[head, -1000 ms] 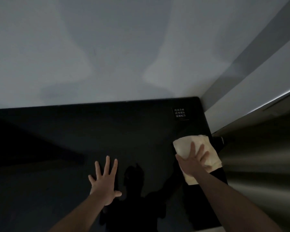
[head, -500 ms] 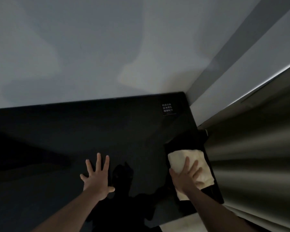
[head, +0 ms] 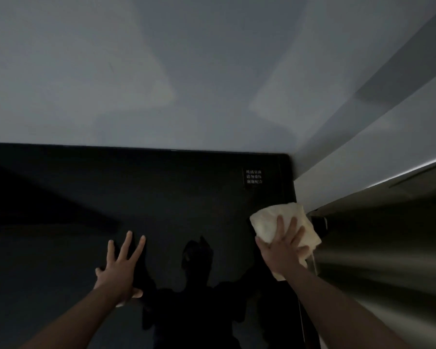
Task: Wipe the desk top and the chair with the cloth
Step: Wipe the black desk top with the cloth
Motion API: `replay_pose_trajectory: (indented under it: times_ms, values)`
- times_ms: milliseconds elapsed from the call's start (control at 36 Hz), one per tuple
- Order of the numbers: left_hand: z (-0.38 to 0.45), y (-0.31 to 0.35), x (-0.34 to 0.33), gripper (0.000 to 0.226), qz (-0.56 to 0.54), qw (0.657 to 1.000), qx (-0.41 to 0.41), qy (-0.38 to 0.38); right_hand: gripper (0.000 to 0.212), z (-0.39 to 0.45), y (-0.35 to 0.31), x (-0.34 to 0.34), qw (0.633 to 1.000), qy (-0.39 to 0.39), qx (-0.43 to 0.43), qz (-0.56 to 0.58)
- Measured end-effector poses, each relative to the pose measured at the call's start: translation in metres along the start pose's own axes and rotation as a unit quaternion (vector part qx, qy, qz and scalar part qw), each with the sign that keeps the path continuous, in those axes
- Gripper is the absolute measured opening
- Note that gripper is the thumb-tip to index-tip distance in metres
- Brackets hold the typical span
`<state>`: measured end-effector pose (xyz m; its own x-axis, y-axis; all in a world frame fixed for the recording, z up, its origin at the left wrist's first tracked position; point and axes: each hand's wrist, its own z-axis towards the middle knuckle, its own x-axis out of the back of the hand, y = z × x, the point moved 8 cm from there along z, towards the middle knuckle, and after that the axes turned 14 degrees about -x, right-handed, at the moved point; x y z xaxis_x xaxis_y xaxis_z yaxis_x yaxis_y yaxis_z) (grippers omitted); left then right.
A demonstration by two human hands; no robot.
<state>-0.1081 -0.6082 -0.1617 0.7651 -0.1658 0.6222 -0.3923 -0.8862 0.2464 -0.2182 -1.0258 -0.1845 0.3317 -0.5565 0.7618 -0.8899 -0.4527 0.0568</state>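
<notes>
- The left hand [head: 120, 269] is resting flat on the dark worktop [head: 61, 248], fingers spread, lower centre-left of the frame.
- A small label [head: 254, 176] is sitting near the worktop's far right corner.
- The right hand [head: 283, 244] is pressing the pale cloth [head: 269, 220] down with straight fingers at the worktop's right edge.

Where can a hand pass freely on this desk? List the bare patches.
Bare: the wide dark stretch of desk top between the wall edge and the left hand, and the strip between both hands. Crowded: the right edge, where the right hand presses the cloth, below the small label.
</notes>
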Motion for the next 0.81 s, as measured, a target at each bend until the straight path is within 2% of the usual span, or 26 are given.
replay_pose_trajectory:
  times_ms: [167,444,667,806]
  values:
    - [-0.001,0.003,0.002,0.144,-0.014,1.000,0.012,0.008,0.098,0.017,-0.012,0.019,1.000,0.009,0.001,0.022]
    - [-0.002,0.001,0.003,0.143,-0.017,1.000,0.012,0.019,0.096,0.009,-0.001,0.013,1.000,0.019,0.008,0.014]
    - [-0.004,-0.006,0.005,0.141,0.018,0.999,-0.012,0.030,0.096,-0.030,-0.010,-0.015,0.995,0.048,-0.066,0.061]
    - [-0.009,-0.019,0.003,0.131,0.038,0.997,-0.049,0.041,0.095,-0.068,-0.045,-0.050,0.986,0.022,-0.122,0.108]
